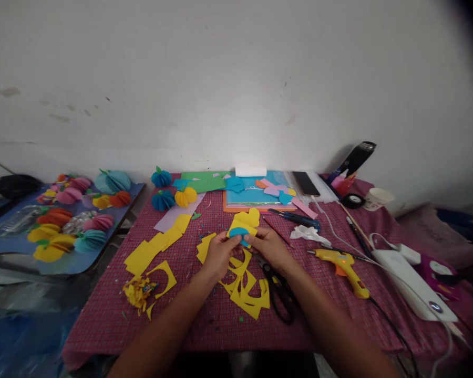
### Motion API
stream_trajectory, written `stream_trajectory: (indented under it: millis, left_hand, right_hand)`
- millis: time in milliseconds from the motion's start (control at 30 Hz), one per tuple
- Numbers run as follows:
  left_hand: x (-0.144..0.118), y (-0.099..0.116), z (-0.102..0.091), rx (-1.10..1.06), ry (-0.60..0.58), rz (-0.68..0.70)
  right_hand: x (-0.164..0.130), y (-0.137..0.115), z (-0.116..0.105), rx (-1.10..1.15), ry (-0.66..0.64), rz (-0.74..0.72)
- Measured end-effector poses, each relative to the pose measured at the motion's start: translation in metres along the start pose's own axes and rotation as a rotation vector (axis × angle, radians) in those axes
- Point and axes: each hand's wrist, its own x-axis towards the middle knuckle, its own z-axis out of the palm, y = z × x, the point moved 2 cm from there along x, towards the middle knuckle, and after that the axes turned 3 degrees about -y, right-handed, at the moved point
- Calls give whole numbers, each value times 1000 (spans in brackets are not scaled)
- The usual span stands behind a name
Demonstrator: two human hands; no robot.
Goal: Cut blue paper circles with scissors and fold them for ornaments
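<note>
Both my hands meet over the middle of the table. My left hand [219, 253] pinches the left side of a blue paper circle [238, 232] laid over a yellow paper piece [235, 222]. At its right side, my right hand [271, 248] has thumb and fingers closed on the same papers. Just beyond lie rounded yellow cutouts [253, 214]. Below my hands are yellow paper offcuts [246, 302] with round holes cut out. Black-handled scissors [278, 294] lie under my right forearm, their blades partly hidden.
A yellow glue gun [345, 265] lies at right near a white power strip [410, 283] and cables. Yellow strips [157, 247] and crumpled scraps [137, 293] are at left. Paper pumpkins [162, 200] stand at the back left; more cover a blue side table [82, 260]. A phone [305, 184] lies behind.
</note>
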Motion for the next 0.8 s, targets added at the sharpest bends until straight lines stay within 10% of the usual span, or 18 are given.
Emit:
stream_trajectory:
  millis: [800]
  left_hand:
    - [-1, 5, 1, -134, -107, -185]
  right_hand:
    - [0, -3, 3, -3, 64, 16]
